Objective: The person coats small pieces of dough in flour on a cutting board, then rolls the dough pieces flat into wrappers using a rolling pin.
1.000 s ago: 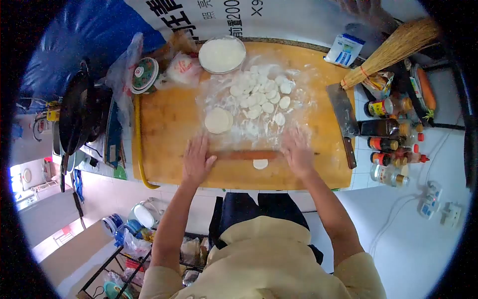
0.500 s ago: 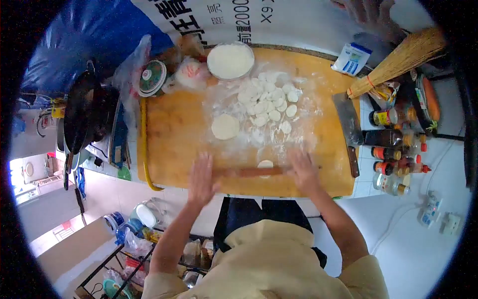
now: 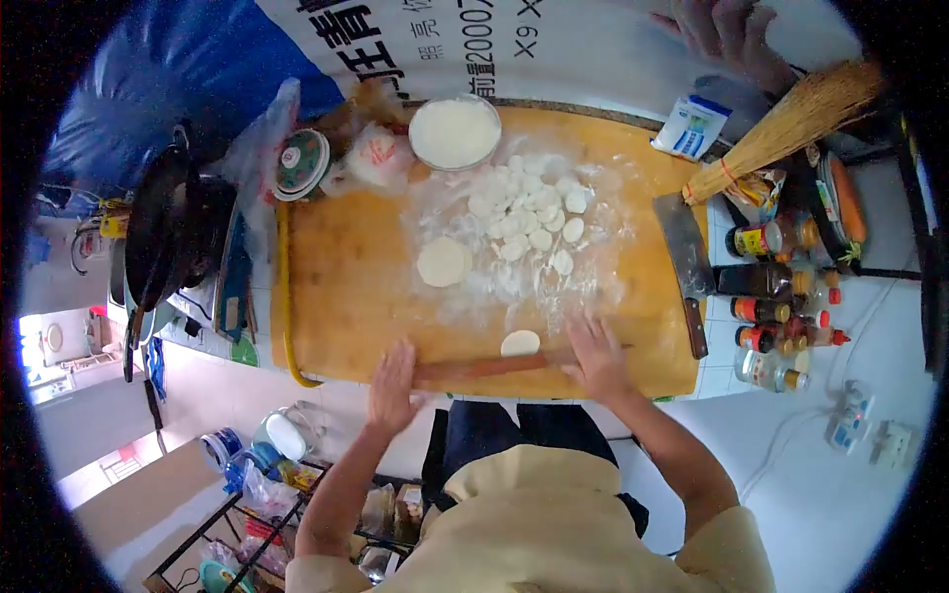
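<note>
A wooden rolling pin [image 3: 481, 367] lies across the near side of the floured wooden board. My left hand [image 3: 394, 383] rests flat on its left end, fingers stretched out. On the right end lies my right hand [image 3: 597, 358], fingers extended and slightly spread. Just beyond the pin, touching or almost touching it, is a small flattened dough round [image 3: 520, 343]. Farther up the board sits a pile of small dough pieces [image 3: 534, 210] dusted with flour. Left of the pile are larger rolled dough wrappers [image 3: 445, 262].
A bowl of flour [image 3: 456, 132] stands at the board's [image 3: 346, 287] far edge. A cleaver [image 3: 685, 247] lies along the right edge, beside several seasoning bottles [image 3: 759, 280] and a straw broom [image 3: 781, 133]. To the left are a lidded tin [image 3: 302, 164] and a black wok [image 3: 158, 217].
Both hands and the rolling pin have moved slightly nearer my body, the pin now tilting up to the right. More of the small dough round shows beyond the pin.
</note>
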Demonstrator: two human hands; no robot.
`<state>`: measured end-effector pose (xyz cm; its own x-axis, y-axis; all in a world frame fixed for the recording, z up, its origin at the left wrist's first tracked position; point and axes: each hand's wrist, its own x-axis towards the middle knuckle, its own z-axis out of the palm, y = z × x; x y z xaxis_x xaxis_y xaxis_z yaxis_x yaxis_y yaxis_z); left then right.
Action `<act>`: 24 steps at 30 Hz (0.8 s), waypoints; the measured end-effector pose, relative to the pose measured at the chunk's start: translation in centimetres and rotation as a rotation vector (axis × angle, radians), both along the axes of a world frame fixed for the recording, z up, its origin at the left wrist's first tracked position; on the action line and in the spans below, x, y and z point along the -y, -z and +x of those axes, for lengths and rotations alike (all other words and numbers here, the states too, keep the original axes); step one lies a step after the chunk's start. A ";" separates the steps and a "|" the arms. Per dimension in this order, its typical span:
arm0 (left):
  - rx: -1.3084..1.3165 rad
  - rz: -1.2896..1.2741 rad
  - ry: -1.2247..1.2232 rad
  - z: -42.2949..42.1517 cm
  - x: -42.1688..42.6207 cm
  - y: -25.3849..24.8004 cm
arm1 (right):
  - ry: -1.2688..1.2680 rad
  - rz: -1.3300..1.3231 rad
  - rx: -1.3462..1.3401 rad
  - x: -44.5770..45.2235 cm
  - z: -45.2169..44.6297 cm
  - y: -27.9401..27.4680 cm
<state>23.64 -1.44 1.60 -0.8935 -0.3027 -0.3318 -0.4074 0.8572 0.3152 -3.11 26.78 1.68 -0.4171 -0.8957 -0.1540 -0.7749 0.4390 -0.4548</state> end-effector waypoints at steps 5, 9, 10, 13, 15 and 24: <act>-0.266 -0.140 -0.098 -5.6 3.6 0.7 | 0.076 0.021 -0.105 4.0 -3.2 0.8; -0.023 -0.088 0.052 -0.6 0.5 -0.6 | -0.036 0.033 0.120 -0.2 -0.8 0.7; -0.045 0.002 0.071 0.5 0.1 -0.8 | -0.032 0.033 0.121 0.1 -0.8 0.7; -0.236 -0.078 -0.049 -2.0 1.9 2.2 | 0.047 0.014 0.066 1.4 -0.8 1.1; -0.236 -0.135 -0.094 -5.0 3.6 1.8 | 0.103 0.041 -0.194 4.1 -3.2 2.0; -0.091 -0.077 0.001 -2.0 2.2 1.1 | 0.054 0.063 -0.113 0.7 0.4 0.4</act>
